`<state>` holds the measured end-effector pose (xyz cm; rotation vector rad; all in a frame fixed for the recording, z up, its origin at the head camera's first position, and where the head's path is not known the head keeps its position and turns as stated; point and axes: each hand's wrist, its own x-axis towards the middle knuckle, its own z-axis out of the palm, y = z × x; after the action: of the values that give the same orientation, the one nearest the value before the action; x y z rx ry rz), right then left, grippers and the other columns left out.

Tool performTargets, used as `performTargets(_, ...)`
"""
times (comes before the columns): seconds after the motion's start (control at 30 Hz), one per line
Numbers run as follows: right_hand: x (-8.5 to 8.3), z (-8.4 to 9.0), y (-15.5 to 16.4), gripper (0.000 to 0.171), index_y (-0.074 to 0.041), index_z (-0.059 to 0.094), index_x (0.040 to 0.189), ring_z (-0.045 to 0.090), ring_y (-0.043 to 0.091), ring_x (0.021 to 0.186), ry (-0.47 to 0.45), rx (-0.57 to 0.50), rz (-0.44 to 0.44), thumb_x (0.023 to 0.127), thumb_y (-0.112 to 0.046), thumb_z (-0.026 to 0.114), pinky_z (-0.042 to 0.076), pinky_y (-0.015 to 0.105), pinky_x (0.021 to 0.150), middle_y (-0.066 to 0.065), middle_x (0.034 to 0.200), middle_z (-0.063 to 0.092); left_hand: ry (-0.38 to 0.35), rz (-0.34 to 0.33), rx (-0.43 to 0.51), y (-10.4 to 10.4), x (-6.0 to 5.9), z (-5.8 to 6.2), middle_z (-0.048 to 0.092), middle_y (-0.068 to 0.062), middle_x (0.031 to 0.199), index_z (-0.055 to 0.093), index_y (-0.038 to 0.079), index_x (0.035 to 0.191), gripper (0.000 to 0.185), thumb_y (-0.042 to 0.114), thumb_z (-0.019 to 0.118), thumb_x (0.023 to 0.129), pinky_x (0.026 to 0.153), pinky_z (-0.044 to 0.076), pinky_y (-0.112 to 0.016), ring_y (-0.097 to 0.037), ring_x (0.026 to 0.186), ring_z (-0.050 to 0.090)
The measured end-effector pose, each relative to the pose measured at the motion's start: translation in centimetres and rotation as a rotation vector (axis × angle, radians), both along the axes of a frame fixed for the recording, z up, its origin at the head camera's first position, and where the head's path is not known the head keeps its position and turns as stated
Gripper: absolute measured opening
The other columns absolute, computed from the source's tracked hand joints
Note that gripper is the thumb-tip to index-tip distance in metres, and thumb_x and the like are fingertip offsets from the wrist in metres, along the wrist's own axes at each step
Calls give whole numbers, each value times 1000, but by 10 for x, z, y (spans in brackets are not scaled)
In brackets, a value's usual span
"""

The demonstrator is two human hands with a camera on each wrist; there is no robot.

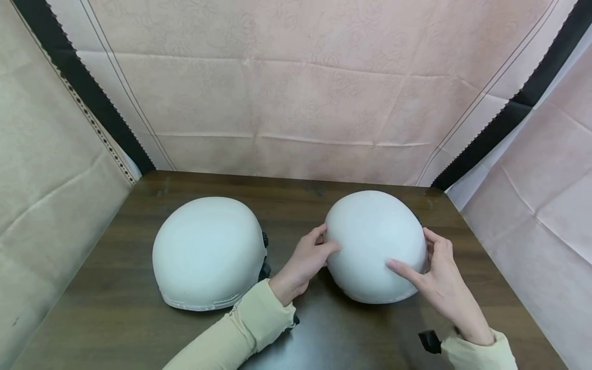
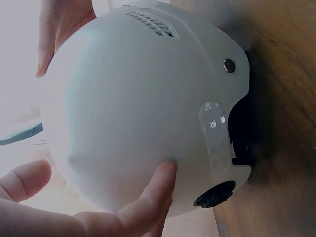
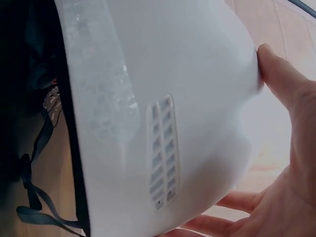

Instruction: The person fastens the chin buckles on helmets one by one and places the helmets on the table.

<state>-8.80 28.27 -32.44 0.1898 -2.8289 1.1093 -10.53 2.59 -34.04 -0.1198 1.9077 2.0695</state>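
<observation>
Two white helmets are in the head view. The right-hand helmet (image 1: 372,246) is between my two hands. My left hand (image 1: 307,259) holds its left side, with thumb and fingers spread against the shell. On the opposite side my right hand (image 1: 437,280) grips it, thumb on the near face and fingers round the right edge. A slotted vent (image 3: 163,153) and dark dangling straps (image 3: 37,197) show in the right wrist view. In the left wrist view I see a black round fitting (image 2: 215,194) near the rim. Whether the rim touches the table is unclear.
The other white helmet (image 1: 208,254) sits dome up on the left of the brown wooden table (image 1: 115,329), with black parts at its right edge. Pale fabric walls (image 1: 287,103) with black edging stand behind the table and at both sides.
</observation>
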Motion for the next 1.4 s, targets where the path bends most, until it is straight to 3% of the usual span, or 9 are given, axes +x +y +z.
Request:
performTargets(0.87,-5,-9,-1,96,7,13,143,38,39,116,-35,31,13,84,-45,67,37,55,87,29,131,23,26,4,-27,-1,-1,1,30,-9,149,33,13,146,65,25,61,89,105,29,-49,-23,133,32)
performTargets(1.4,-7,-13,-1,96,2,11,143,45,38,118,-109,-49,3,83,-48,67,45,50,86,27,134,25,24,7,-32,-3,-4,1,28,-4,151,35,14,146,63,23,60,89,106,27,-49,-22,136,27)
